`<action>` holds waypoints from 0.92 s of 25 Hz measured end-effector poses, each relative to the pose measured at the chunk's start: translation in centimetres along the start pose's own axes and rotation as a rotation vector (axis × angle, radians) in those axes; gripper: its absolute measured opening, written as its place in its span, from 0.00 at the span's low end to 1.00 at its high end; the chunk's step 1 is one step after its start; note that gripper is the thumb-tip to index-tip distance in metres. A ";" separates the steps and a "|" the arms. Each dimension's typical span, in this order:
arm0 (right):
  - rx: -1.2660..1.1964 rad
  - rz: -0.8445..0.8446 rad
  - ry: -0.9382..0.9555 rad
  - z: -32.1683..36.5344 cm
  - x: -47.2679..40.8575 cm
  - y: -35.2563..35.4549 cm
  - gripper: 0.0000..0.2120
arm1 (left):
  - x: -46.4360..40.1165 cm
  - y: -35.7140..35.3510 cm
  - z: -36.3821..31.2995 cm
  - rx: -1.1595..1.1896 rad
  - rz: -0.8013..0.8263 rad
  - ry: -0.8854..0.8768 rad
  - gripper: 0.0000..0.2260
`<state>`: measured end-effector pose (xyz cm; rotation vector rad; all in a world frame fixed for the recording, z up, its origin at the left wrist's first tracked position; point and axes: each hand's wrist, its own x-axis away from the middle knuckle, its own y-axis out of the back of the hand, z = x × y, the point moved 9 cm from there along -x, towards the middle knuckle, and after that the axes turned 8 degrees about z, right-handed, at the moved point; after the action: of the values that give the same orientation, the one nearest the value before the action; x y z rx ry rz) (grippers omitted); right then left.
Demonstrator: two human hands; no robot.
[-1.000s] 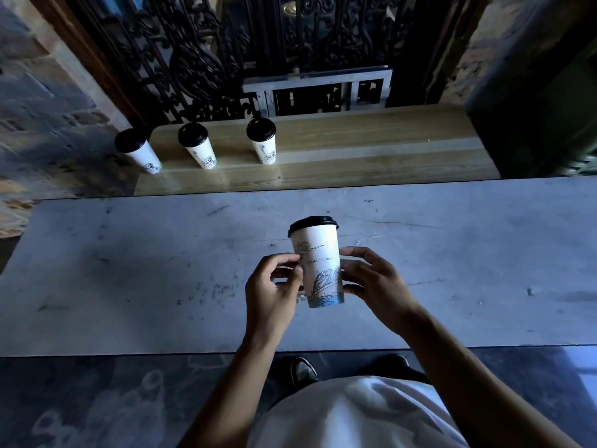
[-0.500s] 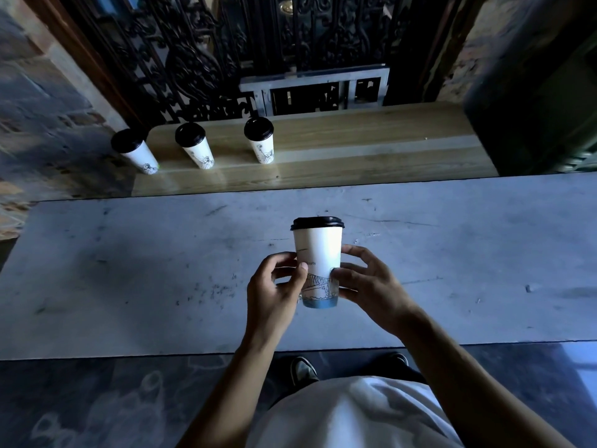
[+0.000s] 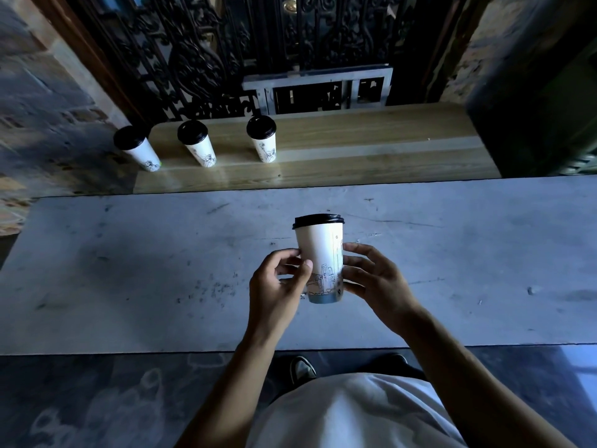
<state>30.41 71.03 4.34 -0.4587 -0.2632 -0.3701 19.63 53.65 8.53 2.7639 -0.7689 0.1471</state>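
Grey table (image 3: 129, 270), front-centre: white paper cup (image 3: 319, 253) w/ black lid (image 3: 318, 220) held upright btwn both hands, left hand (image 3: 274, 292) pinching its lower side, right hand (image 3: 374, 282) curled round the other. Three lidded cups (image 3: 198, 147) line wood table (image 3: 371, 147) behind.

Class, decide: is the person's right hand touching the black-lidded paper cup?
Touching. In the head view the right hand curls its fingers against the right side of the cup, with no gap.
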 end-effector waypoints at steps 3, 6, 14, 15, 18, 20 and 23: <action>0.018 0.032 0.010 -0.1 -0.7 -0.3 0.24 | -0.2 0.4 0.1 -0.003 -0.009 0.013 0.11; 0.039 0.110 0.003 0.4 -0.9 -1.5 0.24 | -0.2 0.8 -0.4 0.000 -0.018 -0.001 0.06; 0.090 0.184 -0.007 1.2 -0.6 -2.9 0.16 | -0.1 1.2 -0.5 -0.086 -0.059 -0.022 0.07; 0.093 0.171 -0.003 1.3 -0.6 -2.5 0.16 | -0.1 1.0 -0.5 -0.086 -0.063 -0.021 0.07; 0.084 0.137 0.007 1.0 -0.8 -1.7 0.18 | 0.1 0.6 -0.6 -0.052 -0.078 -0.002 0.08; 0.035 0.115 -0.008 0.7 -0.8 -1.4 0.19 | 0.1 0.5 -0.4 -0.033 -0.085 0.012 0.06; -0.032 0.056 -0.033 0.2 -0.7 -0.6 0.21 | 0.2 0.7 -0.2 -0.027 -0.072 0.019 0.05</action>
<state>29.56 70.84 4.48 -0.5027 -0.2763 -0.3123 19.42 52.99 8.93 2.7565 -0.6611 0.1471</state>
